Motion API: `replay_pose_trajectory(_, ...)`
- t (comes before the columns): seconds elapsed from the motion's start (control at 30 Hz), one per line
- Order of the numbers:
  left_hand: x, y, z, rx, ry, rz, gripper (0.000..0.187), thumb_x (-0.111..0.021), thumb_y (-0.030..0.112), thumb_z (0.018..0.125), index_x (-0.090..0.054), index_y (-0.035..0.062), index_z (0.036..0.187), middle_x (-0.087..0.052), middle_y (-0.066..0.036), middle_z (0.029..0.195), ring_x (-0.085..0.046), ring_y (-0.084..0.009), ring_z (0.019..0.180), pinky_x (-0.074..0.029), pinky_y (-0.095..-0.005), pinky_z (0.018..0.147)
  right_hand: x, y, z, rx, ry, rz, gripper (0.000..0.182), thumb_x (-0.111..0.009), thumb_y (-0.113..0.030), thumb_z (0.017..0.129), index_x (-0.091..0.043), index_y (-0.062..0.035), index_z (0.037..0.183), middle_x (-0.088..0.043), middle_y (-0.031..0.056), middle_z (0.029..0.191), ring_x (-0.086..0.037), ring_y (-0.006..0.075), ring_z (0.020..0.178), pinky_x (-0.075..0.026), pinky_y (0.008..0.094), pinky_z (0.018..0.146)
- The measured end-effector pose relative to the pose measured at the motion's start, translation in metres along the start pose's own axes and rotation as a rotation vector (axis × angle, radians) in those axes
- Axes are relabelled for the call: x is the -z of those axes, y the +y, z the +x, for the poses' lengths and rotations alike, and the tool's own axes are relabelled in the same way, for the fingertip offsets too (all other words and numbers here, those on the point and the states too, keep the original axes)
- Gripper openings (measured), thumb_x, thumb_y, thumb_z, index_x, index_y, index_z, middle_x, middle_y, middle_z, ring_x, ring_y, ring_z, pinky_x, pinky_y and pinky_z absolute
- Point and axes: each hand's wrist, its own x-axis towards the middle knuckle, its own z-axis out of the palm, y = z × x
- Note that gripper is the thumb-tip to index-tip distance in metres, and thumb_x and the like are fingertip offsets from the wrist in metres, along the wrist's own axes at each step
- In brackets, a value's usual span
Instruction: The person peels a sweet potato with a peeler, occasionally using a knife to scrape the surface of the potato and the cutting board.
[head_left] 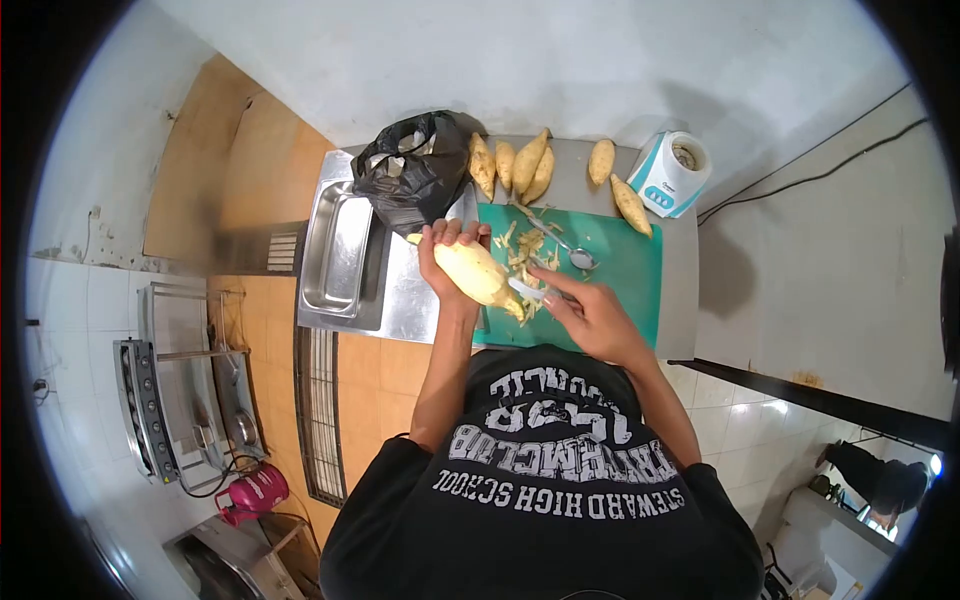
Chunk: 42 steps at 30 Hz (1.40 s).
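Note:
My left hand (447,262) is wrapped round a peeled, pale yellow sweet potato (474,275), holding it tilted above the left edge of the green cutting board (630,290). In my right hand (590,318) is a small whitish peeler (526,289), close to the sweet potato's lower end; its far details are hard to make out. Strips of peel (520,245) lie scattered on the board below and between both hands. A metal spoon (581,258) rests on the board just beyond my right hand.
Several unpeeled sweet potatoes (533,163) lie along the back of the counter. A black plastic bag (415,170) stands at the back left, beside the steel sink (312,240). At the back right is a white and blue appliance (672,175). Another person (880,475) appears far right.

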Motion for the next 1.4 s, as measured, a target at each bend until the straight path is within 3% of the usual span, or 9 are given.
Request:
replay_pose_trajectory(0.37,0.008,0.015,0.021,-0.055,-0.035,0.031,0.030,-0.053,0.030,0.102,-0.050,0.0157,0.075,-0.051,0.003,0.071,-0.052,-0.0148,0.074,-0.042,-0.0399,0.096,0.001,0.023,-0.006,-0.160,-0.182,-0.139,0.040,-0.060,-0.020,0.100,-0.060,-0.0117,0.139,-0.071,0.0232,0.106,-0.064,0.0211,0.067,-0.051,0.0338,0.068)
replay_pose_trajectory(0.6,0.009,-0.009,0.021,0.028,0.050,0.126,0.030,-0.053,0.032,0.102,-0.050,0.0166,0.077,-0.050,0.004,0.072,-0.052,-0.0143,0.074,-0.042,-0.0399,0.096,0.004,0.005,0.039,0.020,-0.004,-0.001,0.041,-0.059,-0.018,0.101,-0.058,-0.0110,0.141,-0.070,0.0115,0.089,-0.052,0.0152,0.059,-0.047,0.0324,0.061)
replay_pose_trajectory(0.67,0.016,-0.005,0.025,0.009,0.103,0.135,0.028,-0.056,0.031,0.101,-0.048,0.0168,0.079,-0.051,0.002,0.073,-0.055,-0.0178,0.075,-0.046,-0.0426,0.090,0.003,0.017,0.039,-0.083,-0.071,-0.079,0.040,-0.058,-0.018,0.101,-0.058,-0.0100,0.141,-0.069,0.0082,0.091,-0.052,0.0141,0.060,-0.047,0.0317,0.062)
replay_pose_trajectory(0.77,0.033,0.017,0.034,0.049,0.531,0.367,0.023,-0.063,0.030,0.096,-0.050,0.0167,0.083,-0.057,0.000,0.076,-0.060,-0.0182,0.072,-0.053,-0.0377,0.065,-0.014,0.103,0.024,0.149,0.274,0.027,0.050,-0.056,-0.019,0.103,-0.045,-0.0094,0.151,-0.066,0.0066,0.088,-0.052,0.0128,0.060,-0.045,0.0303,0.061)
replay_pose_trajectory(0.83,0.060,0.029,0.031,0.071,0.615,0.364,0.023,-0.063,0.029,0.095,-0.052,0.0165,0.080,-0.058,0.001,0.074,-0.061,-0.0183,0.070,-0.053,-0.0383,0.063,-0.019,0.137,0.004,-0.089,0.454,0.197,0.057,-0.051,-0.022,0.105,-0.029,-0.0123,0.156,-0.056,0.0038,0.087,-0.045,0.0064,0.059,-0.038,0.0237,0.046)
replay_pose_trajectory(0.97,0.066,0.028,0.012,0.096,0.719,0.425,0.022,-0.063,0.028,0.094,-0.052,0.0157,0.079,-0.059,0.000,0.073,-0.062,-0.0195,0.070,-0.054,-0.0396,0.061,-0.014,0.176,-0.041,-0.371,0.418,0.313,0.050,-0.049,-0.025,0.106,-0.028,-0.0093,0.149,-0.056,0.0042,0.080,-0.043,0.0059,0.052,-0.036,0.0223,0.041)
replay_pose_trajectory(1.03,0.073,0.028,0.005,0.118,0.741,0.501,0.020,-0.064,0.028,0.094,-0.052,0.0152,0.083,-0.057,-0.001,0.074,-0.061,-0.0207,0.070,-0.054,-0.0389,0.061,-0.017,0.183,-0.057,-0.320,0.497,0.201,0.035,-0.052,-0.031,0.105,-0.045,-0.0054,0.129,-0.057,0.0052,0.070,-0.047,0.0065,0.053,-0.038,0.0256,0.044)
replay_pose_trajectory(1.13,0.070,0.024,-0.003,0.191,0.752,0.593,0.020,-0.065,0.027,0.094,-0.052,0.0146,0.084,-0.057,-0.001,0.075,-0.061,-0.0211,0.069,-0.055,-0.0387,0.061,-0.013,0.186,-0.064,-0.655,0.309,0.369,0.041,-0.051,-0.037,0.106,-0.045,-0.0030,0.127,-0.057,0.0048,0.068,-0.045,0.0084,0.044,-0.036,0.0269,0.037)
replay_pose_trajectory(1.4,0.051,0.022,-0.021,0.415,0.602,0.790,0.015,-0.068,0.019,0.092,-0.057,0.0097,0.092,-0.058,-0.003,0.081,-0.062,-0.0201,0.070,-0.055,-0.0361,0.062,-0.010,0.189,-0.060,-0.684,0.322,0.481,0.052,-0.050,-0.048,0.104,-0.057,-0.0003,0.121,-0.059,0.0057,0.069,-0.048,0.0105,0.043,-0.040,0.0296,0.039)
